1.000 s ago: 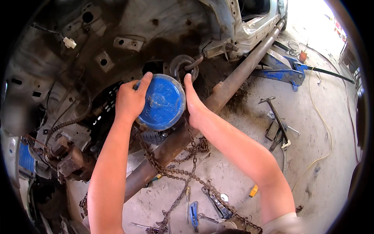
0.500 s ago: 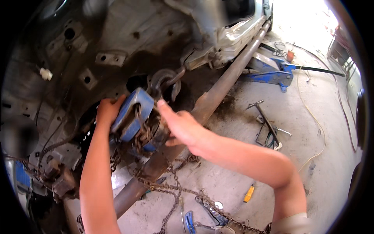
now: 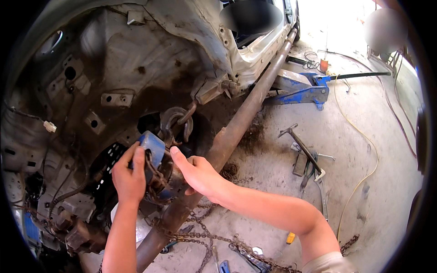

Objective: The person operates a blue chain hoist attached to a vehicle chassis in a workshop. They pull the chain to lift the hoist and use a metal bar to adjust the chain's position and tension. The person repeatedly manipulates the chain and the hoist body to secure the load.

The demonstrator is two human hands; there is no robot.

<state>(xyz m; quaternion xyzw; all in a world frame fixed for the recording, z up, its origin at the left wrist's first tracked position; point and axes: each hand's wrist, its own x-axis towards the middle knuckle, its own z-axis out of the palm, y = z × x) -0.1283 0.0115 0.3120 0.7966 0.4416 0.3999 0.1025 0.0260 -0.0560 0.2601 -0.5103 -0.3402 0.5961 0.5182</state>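
A blue chain hoist [image 3: 154, 148] with rusty chain hangs in the car body's open wheel well, held between my hands. My left hand [image 3: 127, 176] grips its left side, the thumb across the near face. My right hand [image 3: 196, 172] is closed around its right side, thumb up along the top; some of those fingers are hidden behind the hoist. Above it, a large dark steel hook [image 3: 169, 123] is caught on a rusty hooked bar [image 3: 187, 113] by the body bracket. Loose chains [image 3: 200, 235] trail below over a long rusty pipe and the floor.
The long pipe [image 3: 236, 123] runs diagonally beside the car body [image 3: 159, 50]. A blue floor jack [image 3: 298, 94] stands at the far right, with hand tools [image 3: 306, 150] on the concrete nearer me. A pale hose [image 3: 366, 132] curves along the right. A yellow-handled tool [image 3: 290, 237] lies near my right forearm.
The hoist sits lower in the picture, and both hands have moved down with it. My left thumb now lies over its near face. The view itself has shifted a little.
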